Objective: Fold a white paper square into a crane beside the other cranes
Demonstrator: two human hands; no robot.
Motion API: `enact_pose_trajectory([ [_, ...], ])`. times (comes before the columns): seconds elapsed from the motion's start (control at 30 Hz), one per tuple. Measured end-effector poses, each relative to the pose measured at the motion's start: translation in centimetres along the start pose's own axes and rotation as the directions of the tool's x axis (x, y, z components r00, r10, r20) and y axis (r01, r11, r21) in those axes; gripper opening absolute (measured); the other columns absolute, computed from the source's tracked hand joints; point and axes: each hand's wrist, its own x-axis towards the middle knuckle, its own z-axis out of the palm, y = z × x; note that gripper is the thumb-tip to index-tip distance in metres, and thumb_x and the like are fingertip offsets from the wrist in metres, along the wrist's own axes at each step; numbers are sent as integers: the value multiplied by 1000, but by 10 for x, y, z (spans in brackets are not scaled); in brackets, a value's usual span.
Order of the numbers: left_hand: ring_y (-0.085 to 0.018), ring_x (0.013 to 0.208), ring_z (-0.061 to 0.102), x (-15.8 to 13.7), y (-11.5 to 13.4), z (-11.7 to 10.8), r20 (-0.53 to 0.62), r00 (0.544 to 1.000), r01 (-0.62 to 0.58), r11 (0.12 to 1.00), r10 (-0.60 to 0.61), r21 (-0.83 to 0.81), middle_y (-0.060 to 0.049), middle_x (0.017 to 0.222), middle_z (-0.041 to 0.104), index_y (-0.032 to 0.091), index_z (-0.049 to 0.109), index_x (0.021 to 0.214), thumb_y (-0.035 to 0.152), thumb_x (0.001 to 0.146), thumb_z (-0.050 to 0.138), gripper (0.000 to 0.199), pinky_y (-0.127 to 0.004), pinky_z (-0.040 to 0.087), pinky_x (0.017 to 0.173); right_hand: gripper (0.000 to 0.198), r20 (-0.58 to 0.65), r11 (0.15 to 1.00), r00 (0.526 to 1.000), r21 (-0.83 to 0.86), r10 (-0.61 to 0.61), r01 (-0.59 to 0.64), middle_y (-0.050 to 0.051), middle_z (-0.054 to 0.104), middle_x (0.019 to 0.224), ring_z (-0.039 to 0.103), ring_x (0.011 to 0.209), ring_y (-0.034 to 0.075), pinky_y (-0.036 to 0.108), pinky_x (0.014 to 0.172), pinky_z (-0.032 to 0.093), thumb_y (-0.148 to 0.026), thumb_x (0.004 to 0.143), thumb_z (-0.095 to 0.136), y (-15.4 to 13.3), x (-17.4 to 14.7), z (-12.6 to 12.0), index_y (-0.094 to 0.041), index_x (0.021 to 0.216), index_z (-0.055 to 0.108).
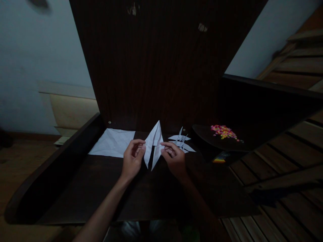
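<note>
Between my hands is a piece of white folded paper (156, 138), held up above the dark desk. It has a pointed top and two separate pointed flaps hanging below. My left hand (133, 157) pinches its left edge between thumb and fingers. On the opposite edge, my right hand (174, 156) pinches the paper the same way. Just beyond my right hand lie several white folded paper figures (188, 147) with thin upright points, partly hidden by that hand. Flat white paper sheets (112, 143) with creases lie to the left of my left hand.
The dark wooden desk (88, 188) has a raised left side and a tall back panel (156, 67). On a shelf at the right sits a pile of small pink and yellow pieces (224, 131). Wooden slats (285, 164) stand further right.
</note>
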Motion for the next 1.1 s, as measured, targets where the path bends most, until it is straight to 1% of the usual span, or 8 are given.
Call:
enact_pose_trajectory([
  [0.13, -14, 72, 61, 1, 1, -2, 75, 995, 71, 997, -69, -17, -3, 81, 65, 16, 64, 87, 30, 81, 61, 15, -24, 49, 64, 16, -27, 994, 998, 95, 62, -59, 5, 70, 78, 65, 70, 17, 28, 63, 55, -21, 71, 65, 1, 2, -1, -18, 86, 68],
  [0.3, -11, 62, 56, -1, 1, 2, 64, 994, 86, 991, -93, 99, 1, 69, 58, 16, 63, 94, 33, 74, 70, 28, -22, 47, 59, 18, -17, 996, 998, 78, 53, -52, 5, 67, 79, 63, 69, 16, 27, 62, 54, -21, 73, 65, -2, 1, -2, -17, 89, 71],
  [0.43, -15, 71, 59, 0, 5, 4, 54, 996, -90, 941, 77, 327, -2, 83, 62, 17, 61, 95, 28, 71, 71, 29, -27, 50, 66, 18, 3, 999, 1000, -30, 14, -14, 3, 64, 76, 61, 67, 14, 25, 59, 50, -19, 76, 62, -9, -2, -2, -17, 91, 71],
  [0.6, -20, 86, 61, -2, 5, 5, 83, 944, -316, 799, 321, 512, -7, 93, 64, 17, 60, 93, 15, 75, 61, 18, -34, 51, 79, 16, 14, 974, 996, -212, -85, 86, -1, 57, 69, 53, 58, 11, 23, 55, 43, -17, 78, 60, -15, -4, -3, -19, 90, 71],
  [0.8, -21, 83, 63, -1, -7, 6, 118, 895, -390, 625, 430, 676, -9, 88, 68, 15, 62, 89, 18, 82, 58, 9, -35, 51, 78, 15, 67, 967, 991, -221, -113, 125, -1, 58, 70, 53, 62, 12, 24, 59, 43, -17, 80, 58, -8, -4, 2, -19, 90, 70],
  [0.87, -21, 84, 64, 1, -9, 4, 139, 903, -388, 632, 406, 671, -9, 90, 70, 15, 63, 87, 20, 84, 57, 8, -34, 51, 79, 15, 77, 964, 989, -226, -128, 142, -1, 58, 69, 53, 63, 12, 25, 61, 43, -17, 80, 58, -5, -3, 4, -19, 89, 69],
  [1.0, -19, 85, 66, 5, -8, -1, 132, 940, -329, 739, 314, 588, -7, 89, 71, 16, 65, 84, 23, 86, 55, 12, -31, 51, 79, 16, 76, 951, 985, -260, -155, 170, 1, 59, 71, 53, 65, 14, 28, 64, 44, -18, 81, 57, 0, -2, 1, -19, 91, 69],
  [1.1, -18, 79, 67, 8, -5, -7, 107, 976, -217, 818, 190, 532, -5, 85, 72, 17, 66, 83, 28, 85, 56, 16, -29, 51, 75, 24, 175, 941, 964, -238, -200, 239, 5, 65, 87, 56, 78, 19, 33, 74, 47, -22, 79, 59, 2, 1, -8, -19, 102, 67],
])
